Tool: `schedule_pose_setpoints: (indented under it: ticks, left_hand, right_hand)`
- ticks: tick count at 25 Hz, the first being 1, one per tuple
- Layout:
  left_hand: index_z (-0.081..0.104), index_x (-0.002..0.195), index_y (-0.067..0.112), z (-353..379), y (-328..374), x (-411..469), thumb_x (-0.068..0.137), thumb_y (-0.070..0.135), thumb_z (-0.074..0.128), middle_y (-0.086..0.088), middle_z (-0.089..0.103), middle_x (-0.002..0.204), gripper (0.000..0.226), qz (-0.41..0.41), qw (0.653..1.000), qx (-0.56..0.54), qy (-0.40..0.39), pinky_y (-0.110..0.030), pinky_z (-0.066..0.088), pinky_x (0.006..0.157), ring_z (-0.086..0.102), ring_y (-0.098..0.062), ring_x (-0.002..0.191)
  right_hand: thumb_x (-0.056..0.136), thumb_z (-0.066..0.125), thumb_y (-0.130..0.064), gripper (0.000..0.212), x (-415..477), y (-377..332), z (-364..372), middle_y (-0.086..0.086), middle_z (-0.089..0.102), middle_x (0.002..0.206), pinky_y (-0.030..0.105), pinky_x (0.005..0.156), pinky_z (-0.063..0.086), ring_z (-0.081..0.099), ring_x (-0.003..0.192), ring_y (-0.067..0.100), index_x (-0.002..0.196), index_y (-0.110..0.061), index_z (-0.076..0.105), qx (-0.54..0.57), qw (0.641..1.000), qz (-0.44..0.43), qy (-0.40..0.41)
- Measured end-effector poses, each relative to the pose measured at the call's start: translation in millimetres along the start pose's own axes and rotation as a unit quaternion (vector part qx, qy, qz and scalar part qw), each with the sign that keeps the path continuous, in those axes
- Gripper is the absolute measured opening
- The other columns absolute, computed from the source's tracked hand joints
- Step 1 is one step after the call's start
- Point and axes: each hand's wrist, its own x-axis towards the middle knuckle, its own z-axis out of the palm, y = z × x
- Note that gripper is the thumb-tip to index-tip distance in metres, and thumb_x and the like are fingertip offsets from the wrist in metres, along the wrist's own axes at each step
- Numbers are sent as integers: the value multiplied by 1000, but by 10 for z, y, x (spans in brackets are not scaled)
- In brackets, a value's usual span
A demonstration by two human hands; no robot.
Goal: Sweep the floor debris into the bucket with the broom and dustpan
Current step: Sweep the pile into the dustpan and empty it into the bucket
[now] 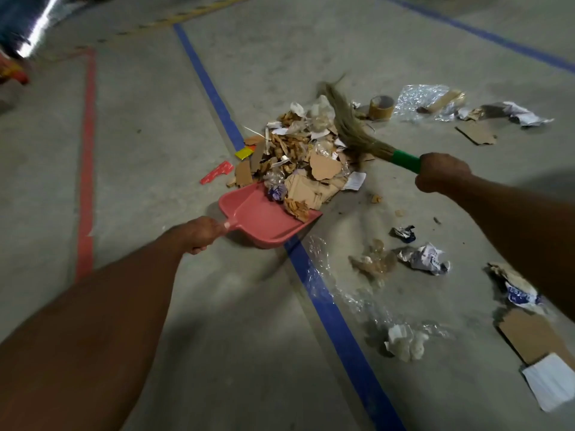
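Dim, flat indoor light covers the grey concrete floor (149,144). At eleven o'clock a white glare streak burns on a shiny blue surface (15,17), and that corner is smeared. A soft shadow spreads from under the pink plastic dustpan (264,219) toward six o'clock. The green-handled straw broom (354,132) is motion-blurred at one o'clock.

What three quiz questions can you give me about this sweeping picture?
1. True or false: the left hand holds the dustpan by its handle.
2. What colour is the broom grip next to the right hand? A) green B) yellow C) black
3. Fill in: the floor line beside the rubbish pile is ___.

Key: 1 true; 2 A; 3 blue.
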Motion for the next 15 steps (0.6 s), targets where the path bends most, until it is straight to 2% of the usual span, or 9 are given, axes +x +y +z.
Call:
schedule_pose_setpoints:
  ticks: [2,4,6,10,15]
  left_hand:
    - [60,97,14,121,87,118,94,73,47,-6,50,72,60,16,999,21,20,-26,32,49,38,-15,54]
    - [64,115,11,285,122,225,93,76,45,-14,58,84,71,30,997,39,63,-31,43,57,51,-24,65]
    - [66,120,9,376,119,285,93,76,46,-20,64,90,75,36,994,37,98,-37,51,64,61,-32,75]
    - [68,116,9,400,129,231,95,68,50,-21,67,97,65,36,991,18,128,-38,47,69,59,-31,78]
    - [67,92,11,454,86,221,97,64,51,-10,62,78,56,48,983,-2,178,-34,39,63,57,-28,73]
  right_hand:
    - [90,62,-13,38,88,-49,163,10,58,91,40,73,56,61,85,27,127,-9,57,-20,1000,-13,-14]
    - [89,61,-11,41,134,61,278,9,59,95,39,70,55,60,85,27,130,-14,56,-41,998,-41,-8]
    - [90,59,-7,52,155,230,323,10,61,101,37,66,53,58,84,25,140,-21,51,-59,995,-84,-14]
    - [91,58,-3,75,131,679,319,16,63,119,27,52,42,56,81,23,156,-30,33,-96,986,-130,-36]
    - [87,57,-4,82,133,1077,217,13,66,112,28,47,41,57,73,21,156,-40,32,-126,980,-153,4]
